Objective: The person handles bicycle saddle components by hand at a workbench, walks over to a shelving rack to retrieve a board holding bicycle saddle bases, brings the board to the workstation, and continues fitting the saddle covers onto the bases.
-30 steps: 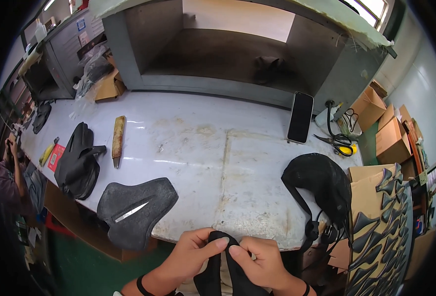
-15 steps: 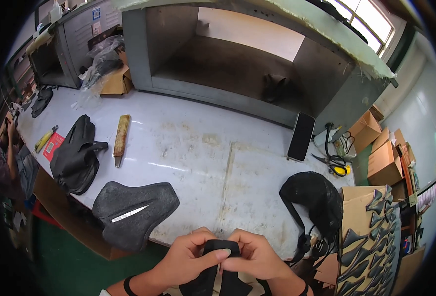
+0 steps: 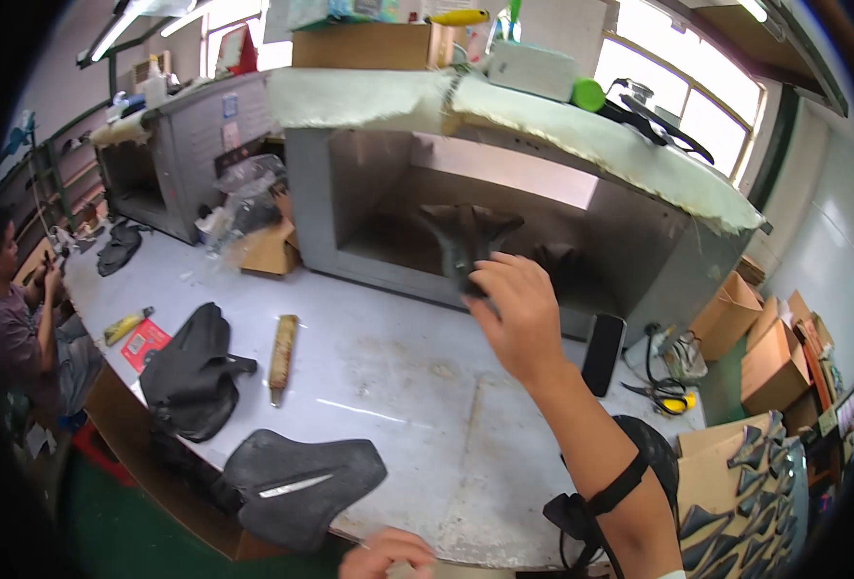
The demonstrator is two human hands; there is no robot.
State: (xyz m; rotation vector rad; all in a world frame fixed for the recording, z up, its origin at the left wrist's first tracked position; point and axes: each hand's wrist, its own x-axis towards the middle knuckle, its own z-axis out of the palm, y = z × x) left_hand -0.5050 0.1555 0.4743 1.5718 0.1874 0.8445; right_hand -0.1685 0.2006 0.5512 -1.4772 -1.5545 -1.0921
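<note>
My right hand [image 3: 518, 314] stretches far forward over the table to the opening of a grey metal cabinet [image 3: 313, 212]. At its fingertips is a dark leather-like piece [image 3: 465, 236], flared at the top, narrow below and blurred by motion; the fingers seem closed on its lower end. Another dark piece [image 3: 562, 259] lies in shadow inside the cabinet. My left hand [image 3: 388, 555] is low at the near table edge, cut off by the frame and smeared. Nearest to it lies a dark grey saddle-shaped piece [image 3: 301, 482] with a pale slit.
On the table [image 3: 417, 454] lie a folded black piece [image 3: 195, 372], a worn yellowish tool [image 3: 283, 357], a phone [image 3: 602, 355] and scissors [image 3: 663, 394]. A black strapped item [image 3: 654, 449] sits beneath my right forearm. Dark pieces [image 3: 750, 482] cover a board at right. A co-worker [image 3: 36, 318] sits far left.
Both hands held a black piece together near my lap. My right hand has swung forward to the cabinet with a dark piece; my left has stayed low, apart from it. The view has tilted up.
</note>
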